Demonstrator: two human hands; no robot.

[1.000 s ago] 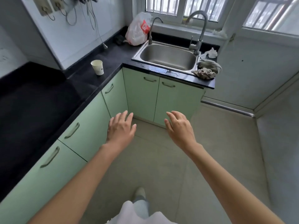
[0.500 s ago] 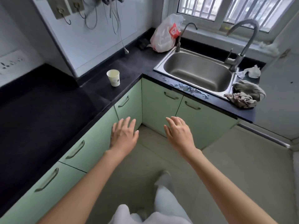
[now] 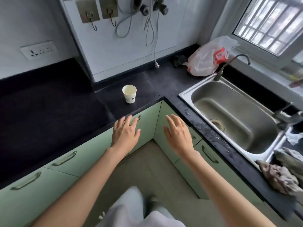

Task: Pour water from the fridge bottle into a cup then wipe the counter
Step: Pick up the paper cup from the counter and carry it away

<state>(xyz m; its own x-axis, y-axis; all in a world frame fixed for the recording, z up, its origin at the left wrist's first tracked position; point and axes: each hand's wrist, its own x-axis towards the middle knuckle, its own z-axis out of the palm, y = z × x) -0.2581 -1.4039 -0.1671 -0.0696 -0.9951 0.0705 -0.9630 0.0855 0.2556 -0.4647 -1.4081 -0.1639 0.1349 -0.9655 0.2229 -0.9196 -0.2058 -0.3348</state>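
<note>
Since the earlier frame the person had stepped closer to the counter (image 3: 172, 82), so the paper cup (image 3: 129, 93) sat nearer, upright at the inside corner. Both the left hand (image 3: 125, 132) and right hand (image 3: 178, 133) hovered over the cabinet fronts, fingers straight, loosely spread and holding nothing. No fridge bottle was in view. Water beaded beside the sink (image 3: 185, 94); a careless reach could tip the light cup.

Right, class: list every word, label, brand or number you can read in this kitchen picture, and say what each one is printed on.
No text can be read.
Paper cup: a dark printed motif, too small to read.
Plastic bag: a red patch with white marks, too blurred to read.
Wall socket: no readable marking.
</note>
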